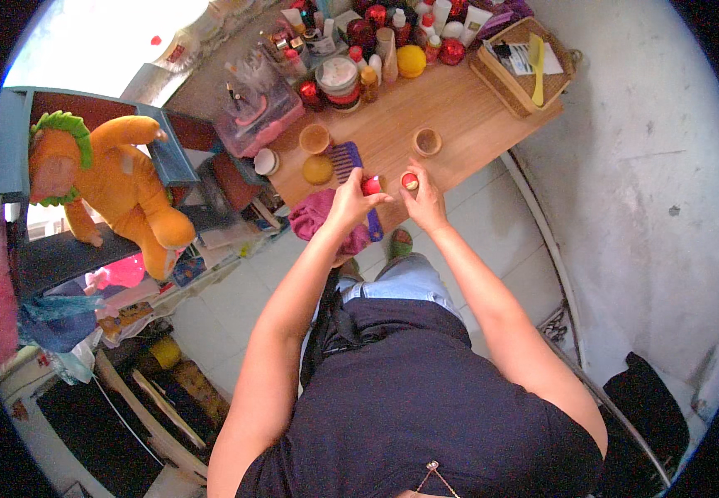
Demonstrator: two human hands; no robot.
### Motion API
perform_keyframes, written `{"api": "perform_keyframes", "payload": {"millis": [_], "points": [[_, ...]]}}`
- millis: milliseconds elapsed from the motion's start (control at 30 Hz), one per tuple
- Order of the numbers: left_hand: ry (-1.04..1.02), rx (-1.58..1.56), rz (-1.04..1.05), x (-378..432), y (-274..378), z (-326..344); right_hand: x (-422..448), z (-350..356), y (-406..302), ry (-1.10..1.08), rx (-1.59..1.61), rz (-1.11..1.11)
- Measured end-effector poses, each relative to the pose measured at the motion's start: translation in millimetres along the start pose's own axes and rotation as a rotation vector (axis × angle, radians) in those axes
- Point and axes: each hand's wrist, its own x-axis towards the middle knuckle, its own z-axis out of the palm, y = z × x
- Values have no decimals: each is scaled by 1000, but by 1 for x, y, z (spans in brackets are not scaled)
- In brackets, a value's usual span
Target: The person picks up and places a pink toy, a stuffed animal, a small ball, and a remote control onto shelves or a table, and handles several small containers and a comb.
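Observation:
My left hand (pixel 352 202) grips a small red cylindrical cap or container (pixel 372 185) between thumb and fingers. Close by on the right, my right hand (pixel 426 202) is closed around another small container with a red rim (pixel 410 181), whose top faces up and shows something pale inside. The two pieces are apart. Under my left hand lies a blue-purple wide-tooth comb (pixel 348 160), partly hidden. A crumpled maroon cloth (pixel 316 215) rests at the table edge beside it. Beyond my hands stand an open round tan container (pixel 427 142), another one (pixel 316 139) and a yellow-brown round lid (pixel 317 170).
Bottles, tubes and jars, among them a large clear jar (pixel 338 78), crowd the back of the wooden table (pixel 459 124). A wicker tray (pixel 490 81) holds a yellow comb (pixel 537 68). A clear plastic box (pixel 256 103) and a white-lidded jar (pixel 266 162) are left; an orange plush toy (pixel 126 180) lies beyond.

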Motion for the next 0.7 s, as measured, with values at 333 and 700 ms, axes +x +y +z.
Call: {"api": "perform_keyframes", "payload": {"millis": [333,700], "points": [[58,23,343,-20,12,-21,12,-24,-45,-264,21,-147],[-41,-114,218,-47,28,-46,11,-44,-67,-377,312,-193]]}}
